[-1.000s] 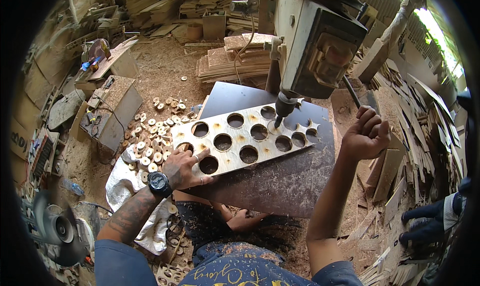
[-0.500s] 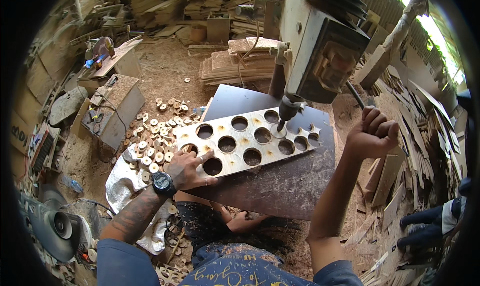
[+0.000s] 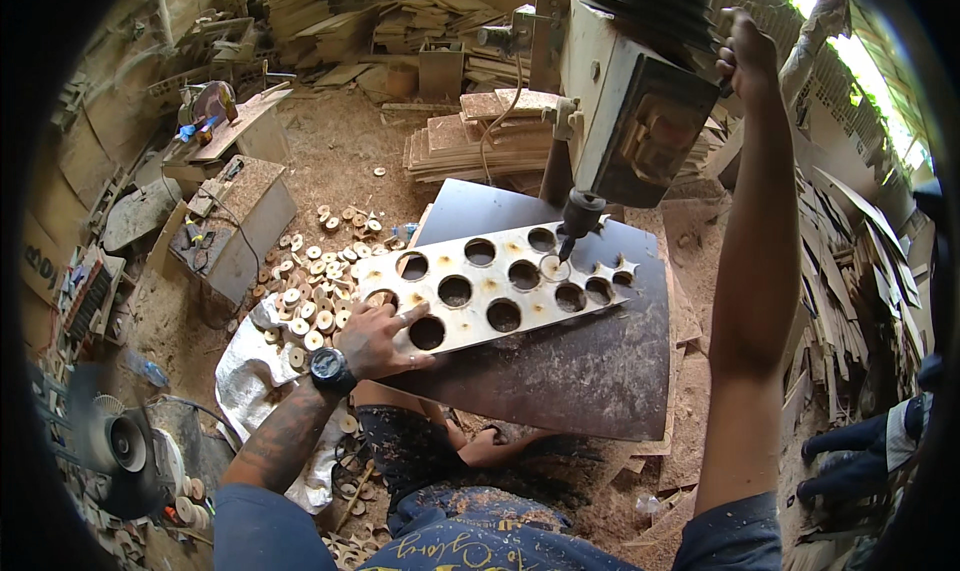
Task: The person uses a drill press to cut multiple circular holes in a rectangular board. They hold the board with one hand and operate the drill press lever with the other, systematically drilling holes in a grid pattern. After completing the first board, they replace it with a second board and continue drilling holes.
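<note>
A pale wooden board (image 3: 500,291) with several round holes lies on a dark metal table (image 3: 570,371) under a drill press (image 3: 630,101). The hole-saw bit (image 3: 570,236) hangs just above the board, over a freshly scored circle. My left hand (image 3: 375,336), with a black wristwatch, presses flat on the board's near left end. My right hand (image 3: 745,51) is raised high and shut on the press's feed handle, beside the belt pulleys at the top.
Several cut wooden discs (image 3: 310,281) lie on a cloth left of the table. A grey box (image 3: 225,231) stands further left, stacked boards (image 3: 470,141) behind. A fan (image 3: 115,441) sits at lower left. Wood offcuts (image 3: 830,291) line the right; another person's gloved hand (image 3: 860,451) shows there.
My right hand has risen from low beside the table to high at the press head, gripping the handle, and the bit has lifted off the board. My left hand stays on the board.
</note>
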Tool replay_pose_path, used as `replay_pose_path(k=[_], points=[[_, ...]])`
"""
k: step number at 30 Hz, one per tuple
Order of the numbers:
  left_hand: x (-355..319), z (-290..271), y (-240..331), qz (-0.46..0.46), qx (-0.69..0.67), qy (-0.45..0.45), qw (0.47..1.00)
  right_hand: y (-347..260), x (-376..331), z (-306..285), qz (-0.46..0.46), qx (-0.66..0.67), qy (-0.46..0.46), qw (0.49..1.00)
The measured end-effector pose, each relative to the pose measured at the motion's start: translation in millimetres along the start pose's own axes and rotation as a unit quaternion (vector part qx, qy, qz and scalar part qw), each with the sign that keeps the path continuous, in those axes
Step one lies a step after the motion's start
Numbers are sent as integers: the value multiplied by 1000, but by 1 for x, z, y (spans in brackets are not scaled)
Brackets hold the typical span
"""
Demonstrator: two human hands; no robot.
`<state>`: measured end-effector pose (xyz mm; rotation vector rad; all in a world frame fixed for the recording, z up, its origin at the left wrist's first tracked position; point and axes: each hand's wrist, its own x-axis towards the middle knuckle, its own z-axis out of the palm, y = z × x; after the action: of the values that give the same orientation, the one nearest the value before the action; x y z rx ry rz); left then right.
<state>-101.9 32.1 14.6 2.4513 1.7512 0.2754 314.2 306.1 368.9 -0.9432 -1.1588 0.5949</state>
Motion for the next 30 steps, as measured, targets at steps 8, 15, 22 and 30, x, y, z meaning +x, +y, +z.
replay_pose_path(k=[8,15,22,30], points=[[-132,-29,-159,-78,-13,95,992,34,61,1,24,-109,42,993],[-193,-44,-176,-127,7,71,989,41,62,1,-3,-124,56,991],[-169,-24,-143,-128,18,105,986,40,67,-3,9,-124,47,991],[-153,-39,-125,-41,49,81,995,42,70,-3,10,-150,60,987]])
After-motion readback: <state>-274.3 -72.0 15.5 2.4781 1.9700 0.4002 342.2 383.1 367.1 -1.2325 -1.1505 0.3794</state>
